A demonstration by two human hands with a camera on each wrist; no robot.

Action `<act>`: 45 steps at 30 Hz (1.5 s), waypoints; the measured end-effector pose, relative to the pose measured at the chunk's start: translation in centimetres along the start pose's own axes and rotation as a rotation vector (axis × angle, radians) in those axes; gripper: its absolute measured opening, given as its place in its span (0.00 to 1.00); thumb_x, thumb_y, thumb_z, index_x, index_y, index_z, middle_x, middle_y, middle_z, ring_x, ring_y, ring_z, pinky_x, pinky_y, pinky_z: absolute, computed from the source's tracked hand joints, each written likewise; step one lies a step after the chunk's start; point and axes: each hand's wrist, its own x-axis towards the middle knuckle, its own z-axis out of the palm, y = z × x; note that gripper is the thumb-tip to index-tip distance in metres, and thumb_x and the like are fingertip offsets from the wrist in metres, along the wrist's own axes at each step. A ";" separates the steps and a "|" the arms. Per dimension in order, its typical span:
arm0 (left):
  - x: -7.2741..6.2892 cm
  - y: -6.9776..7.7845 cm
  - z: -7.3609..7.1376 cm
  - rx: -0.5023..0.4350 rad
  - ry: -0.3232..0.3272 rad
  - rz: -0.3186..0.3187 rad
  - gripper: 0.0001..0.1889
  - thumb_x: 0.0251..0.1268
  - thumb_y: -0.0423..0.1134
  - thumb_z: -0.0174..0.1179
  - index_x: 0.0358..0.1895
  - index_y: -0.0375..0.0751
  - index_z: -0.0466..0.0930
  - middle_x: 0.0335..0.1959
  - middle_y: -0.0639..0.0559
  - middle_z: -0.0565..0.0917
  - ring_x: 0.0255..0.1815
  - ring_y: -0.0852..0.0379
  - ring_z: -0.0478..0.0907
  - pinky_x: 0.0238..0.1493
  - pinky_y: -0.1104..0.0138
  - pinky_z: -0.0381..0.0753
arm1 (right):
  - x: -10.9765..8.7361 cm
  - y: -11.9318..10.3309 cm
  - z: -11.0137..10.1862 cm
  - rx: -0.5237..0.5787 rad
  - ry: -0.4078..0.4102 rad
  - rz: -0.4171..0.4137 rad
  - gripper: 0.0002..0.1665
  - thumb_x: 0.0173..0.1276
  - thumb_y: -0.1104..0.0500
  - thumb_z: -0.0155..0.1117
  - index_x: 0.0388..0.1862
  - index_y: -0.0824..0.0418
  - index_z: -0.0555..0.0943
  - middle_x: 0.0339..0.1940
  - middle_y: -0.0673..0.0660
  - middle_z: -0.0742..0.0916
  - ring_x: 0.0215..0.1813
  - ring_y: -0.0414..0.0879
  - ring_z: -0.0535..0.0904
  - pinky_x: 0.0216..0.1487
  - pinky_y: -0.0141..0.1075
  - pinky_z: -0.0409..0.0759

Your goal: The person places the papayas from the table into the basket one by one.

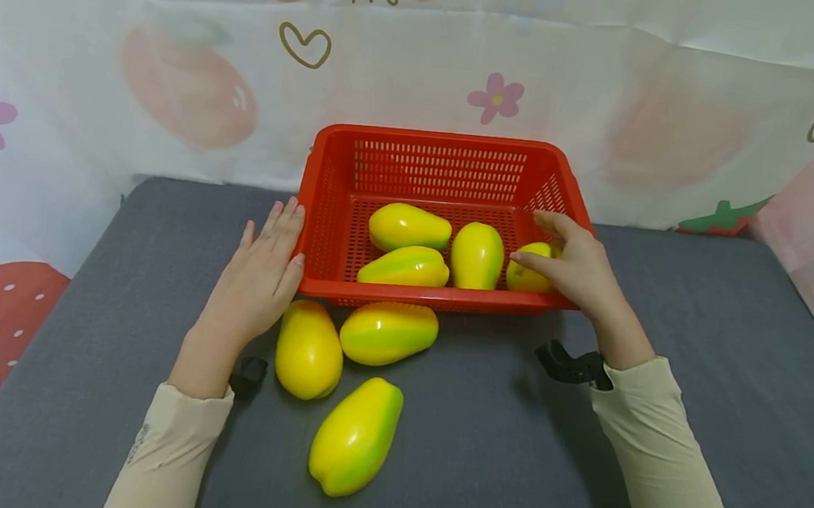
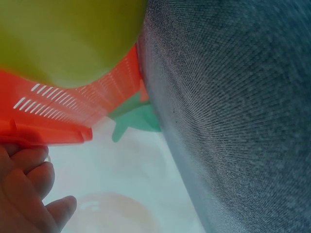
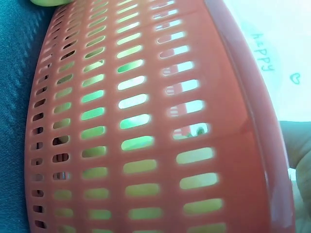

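A red plastic basket [image 1: 440,296] holds several yellow-green papayas, among them an upright one [image 1: 477,254] and two lying ones. My left hand [image 1: 257,280] rests against the basket's left side with fingers straight; in the left wrist view its fingers [image 2: 36,170] touch the rim. My right hand [image 1: 578,266] reaches over the right end of the basket. Its thumb lies over the rightmost papaya [image 1: 531,268] and its fingers are spread apart from the thumb. Only the basket's slotted wall [image 3: 146,116] and a bit of that hand show in the right wrist view.
In front of the basket, three papayas lie on the grey cloth-covered table [image 1: 490,458]: one by the left wrist [image 1: 309,351], one along the basket's front [image 1: 389,334], one nearer the front [image 1: 356,437]. A printed curtain [image 1: 425,68] hangs behind.
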 end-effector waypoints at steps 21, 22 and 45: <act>0.0 -0.3 0.2 -0.004 0.017 0.010 0.30 0.74 0.43 0.36 0.74 0.33 0.44 0.76 0.42 0.47 0.76 0.47 0.40 0.71 0.46 0.40 | -2.6 0.0 -0.2 0.148 0.113 -0.117 0.35 0.63 0.57 0.65 0.68 0.63 0.67 0.67 0.60 0.73 0.66 0.57 0.68 0.63 0.51 0.67; 0.0 -0.3 0.1 -0.005 0.016 0.011 0.30 0.74 0.43 0.36 0.74 0.33 0.44 0.76 0.42 0.47 0.76 0.47 0.40 0.71 0.46 0.39 | -2.8 0.0 -0.2 0.153 0.115 -0.123 0.35 0.64 0.57 0.65 0.68 0.63 0.67 0.67 0.60 0.73 0.67 0.56 0.67 0.64 0.51 0.67; 0.0 -0.2 0.0 0.000 -0.005 -0.005 0.30 0.74 0.43 0.35 0.74 0.34 0.43 0.76 0.43 0.46 0.76 0.48 0.39 0.71 0.47 0.38 | -7.2 -2.2 1.2 0.215 0.113 -0.303 0.31 0.60 0.65 0.68 0.64 0.61 0.72 0.62 0.55 0.77 0.63 0.51 0.72 0.62 0.39 0.70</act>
